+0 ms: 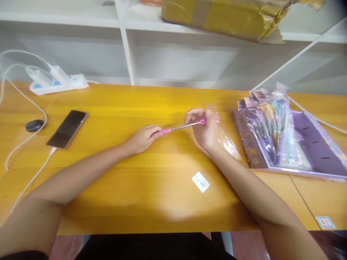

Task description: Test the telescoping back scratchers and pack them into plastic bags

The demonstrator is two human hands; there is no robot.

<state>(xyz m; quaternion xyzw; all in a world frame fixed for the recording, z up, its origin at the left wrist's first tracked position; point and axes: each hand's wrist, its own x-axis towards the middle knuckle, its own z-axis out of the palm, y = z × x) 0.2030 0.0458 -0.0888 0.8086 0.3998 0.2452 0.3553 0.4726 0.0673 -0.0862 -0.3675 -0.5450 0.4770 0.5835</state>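
My left hand (145,138) is closed round the pink handle of a thin stick (184,126) with a silver metal shaft. The shaft slants slightly up to the right, where a pink, finger-like end (216,118) shows beside my right hand (204,129). My right hand is raised with bent fingers round that pink end; its thumb side hides part of it. A clear plastic wrapper (228,142) lies on the table just right of my right hand. Below the hands is a small white label card (200,181).
A purple box (314,144) holding several wrapped items (271,126) stands at the right. At the left are a phone (67,129) with a cable, a black mouse (34,125) and a power strip (59,85). A taped carton (222,18) sits on the shelf (65,18).
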